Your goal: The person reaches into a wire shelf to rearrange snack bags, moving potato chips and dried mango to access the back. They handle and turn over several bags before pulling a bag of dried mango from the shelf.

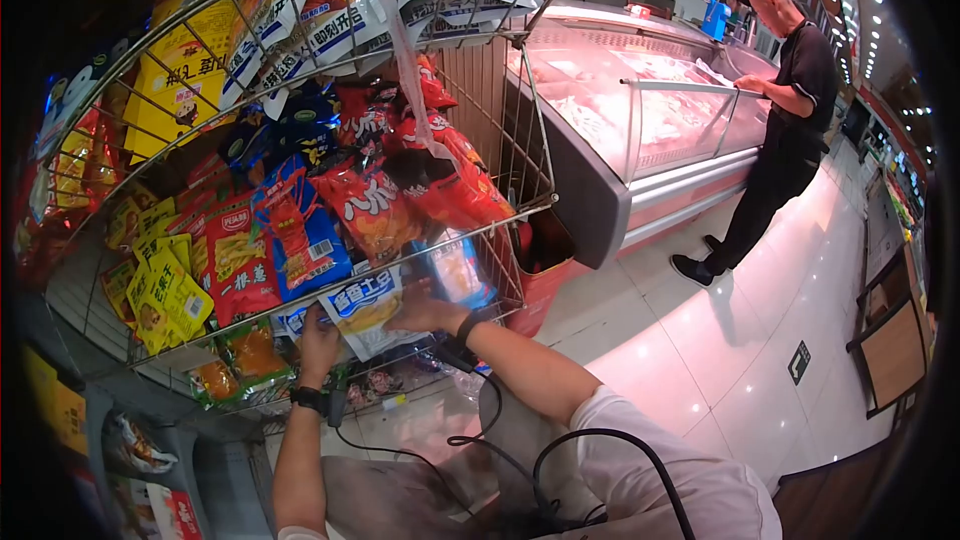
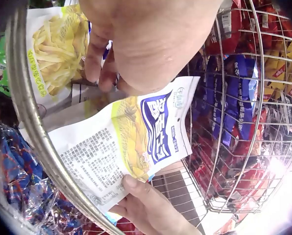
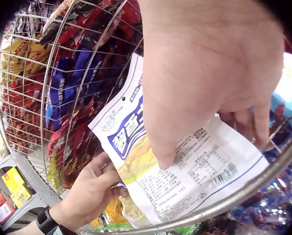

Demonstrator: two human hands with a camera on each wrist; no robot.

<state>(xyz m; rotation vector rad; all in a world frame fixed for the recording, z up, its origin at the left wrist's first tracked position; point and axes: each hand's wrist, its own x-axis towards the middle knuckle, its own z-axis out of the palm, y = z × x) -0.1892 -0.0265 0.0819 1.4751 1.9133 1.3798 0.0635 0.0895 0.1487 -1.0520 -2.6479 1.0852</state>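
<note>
My right hand point(image 1: 425, 312) grips a white snack packet point(image 1: 365, 312) with blue lettering and yellow strips pictured on it. In the right wrist view my right thumb lies on its printed face, and the fingers go behind it. The packet point(image 2: 121, 142) is tilted at the wire rim. My left hand point(image 1: 320, 348) is at the packet's left side, its bent fingers point(image 2: 93, 61) reaching between it and a similar packet point(image 2: 58, 54). Whether the left fingers pinch either one I cannot tell. A blue and white packet point(image 1: 458, 270) lies just beyond my right hand.
The wire basket rack point(image 1: 555, 202) holds red bags point(image 1: 365, 205), yellow packets point(image 1: 170, 295) and a blue bag point(image 1: 300, 230). Its upper tier carries large bags point(image 1: 330, 10). A lit meat counter point(image 1: 640, 130) and a standing person point(image 1: 780, 120) are to the right. Black cables point(image 1: 640, 455) cross my lap.
</note>
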